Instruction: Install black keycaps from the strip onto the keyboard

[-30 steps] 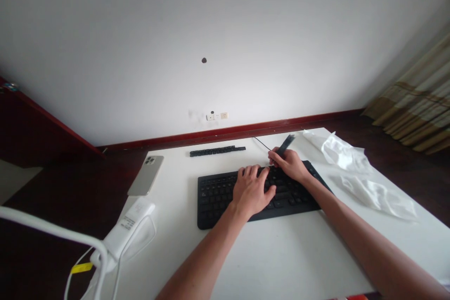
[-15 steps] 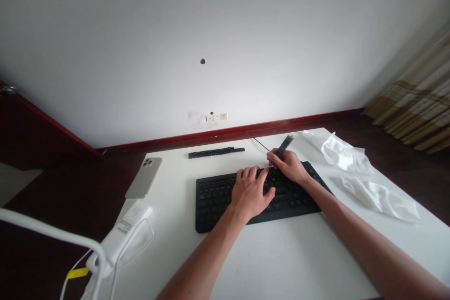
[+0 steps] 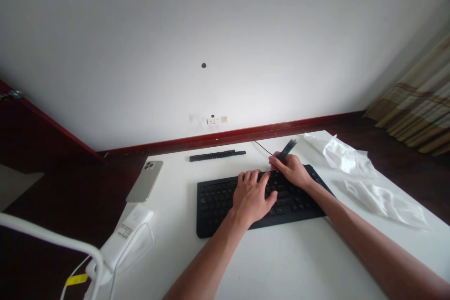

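A black keyboard [image 3: 218,201] lies on the white table with its cable running off behind it. My left hand [image 3: 251,197] rests palm down on its middle keys, fingers bent slightly and thumb apart, holding nothing. Close by, my right hand [image 3: 291,171] is closed around a slim, dark brush-like tool [image 3: 288,148], over the keyboard's upper right part. The tool slants up to the right with a frayed-looking end on top; its lower end is hidden by the fingers. Behind the keyboard sits a row of small black pieces that look like keycaps [image 3: 218,155].
A phone [image 3: 146,182] lies face down at the table's left edge. Nearer me are a white power strip [image 3: 123,239] and a white curved tube [image 3: 52,236]. Crumpled, whitish translucent plastic [image 3: 346,155] covers part of the right side. A wall stands behind the table.
The view has tilted a little, so everything sits slightly lower. My right hand and its tool have shifted slightly; my left hand stays on the keys.
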Available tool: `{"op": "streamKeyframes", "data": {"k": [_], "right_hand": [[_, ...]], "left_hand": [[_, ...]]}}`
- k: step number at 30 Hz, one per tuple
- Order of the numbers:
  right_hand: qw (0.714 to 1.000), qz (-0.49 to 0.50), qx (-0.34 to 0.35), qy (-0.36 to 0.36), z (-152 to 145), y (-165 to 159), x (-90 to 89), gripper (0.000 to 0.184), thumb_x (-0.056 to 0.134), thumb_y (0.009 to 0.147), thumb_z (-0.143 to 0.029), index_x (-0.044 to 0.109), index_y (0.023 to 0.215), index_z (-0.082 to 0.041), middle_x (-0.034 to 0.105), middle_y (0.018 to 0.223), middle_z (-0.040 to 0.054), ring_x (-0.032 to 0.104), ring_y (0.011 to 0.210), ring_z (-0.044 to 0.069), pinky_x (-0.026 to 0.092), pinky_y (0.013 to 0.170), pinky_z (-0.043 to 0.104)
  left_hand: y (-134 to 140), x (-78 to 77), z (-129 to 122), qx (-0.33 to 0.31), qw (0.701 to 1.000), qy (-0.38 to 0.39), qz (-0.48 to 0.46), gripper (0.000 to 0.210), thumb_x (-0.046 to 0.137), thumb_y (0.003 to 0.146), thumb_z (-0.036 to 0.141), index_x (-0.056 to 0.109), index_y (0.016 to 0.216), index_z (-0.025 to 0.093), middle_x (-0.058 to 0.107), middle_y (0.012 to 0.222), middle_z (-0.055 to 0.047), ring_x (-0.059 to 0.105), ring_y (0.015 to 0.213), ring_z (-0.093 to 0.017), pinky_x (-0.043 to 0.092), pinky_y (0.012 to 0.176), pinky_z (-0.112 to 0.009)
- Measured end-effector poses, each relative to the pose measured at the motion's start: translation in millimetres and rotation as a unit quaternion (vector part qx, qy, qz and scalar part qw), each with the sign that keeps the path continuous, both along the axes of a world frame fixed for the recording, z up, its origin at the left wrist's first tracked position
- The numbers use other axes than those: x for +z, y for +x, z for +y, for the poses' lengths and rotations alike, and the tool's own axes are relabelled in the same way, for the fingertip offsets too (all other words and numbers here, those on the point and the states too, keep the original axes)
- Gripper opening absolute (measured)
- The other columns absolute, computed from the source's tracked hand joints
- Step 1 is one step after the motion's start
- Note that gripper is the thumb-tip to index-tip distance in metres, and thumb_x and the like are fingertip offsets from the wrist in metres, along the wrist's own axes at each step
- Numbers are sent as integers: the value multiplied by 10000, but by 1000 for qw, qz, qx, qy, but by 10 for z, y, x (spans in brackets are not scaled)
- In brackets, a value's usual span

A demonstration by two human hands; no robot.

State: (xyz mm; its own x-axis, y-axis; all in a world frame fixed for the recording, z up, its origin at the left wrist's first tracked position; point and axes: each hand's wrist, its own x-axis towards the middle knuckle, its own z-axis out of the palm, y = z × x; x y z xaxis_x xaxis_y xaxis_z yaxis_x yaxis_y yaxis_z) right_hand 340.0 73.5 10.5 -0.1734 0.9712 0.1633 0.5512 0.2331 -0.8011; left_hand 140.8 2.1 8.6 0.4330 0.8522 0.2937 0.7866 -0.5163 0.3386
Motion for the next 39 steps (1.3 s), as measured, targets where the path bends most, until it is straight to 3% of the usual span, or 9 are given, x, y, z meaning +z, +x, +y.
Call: {"op": "streamKeyframes", "data": {"k": [39], "right_hand": [[1000, -1, 8, -1, -52, -22, 35, 424, 535, 993, -542, 641, 752, -210, 685, 652, 7, 616, 601, 179, 465, 654, 300]], "left_hand": [[3, 43, -12, 1, 1000, -12, 5, 506, 588, 967, 472, 538, 1431, 275, 624, 1330, -74, 565, 1202, -282, 446, 1092, -479]]}}
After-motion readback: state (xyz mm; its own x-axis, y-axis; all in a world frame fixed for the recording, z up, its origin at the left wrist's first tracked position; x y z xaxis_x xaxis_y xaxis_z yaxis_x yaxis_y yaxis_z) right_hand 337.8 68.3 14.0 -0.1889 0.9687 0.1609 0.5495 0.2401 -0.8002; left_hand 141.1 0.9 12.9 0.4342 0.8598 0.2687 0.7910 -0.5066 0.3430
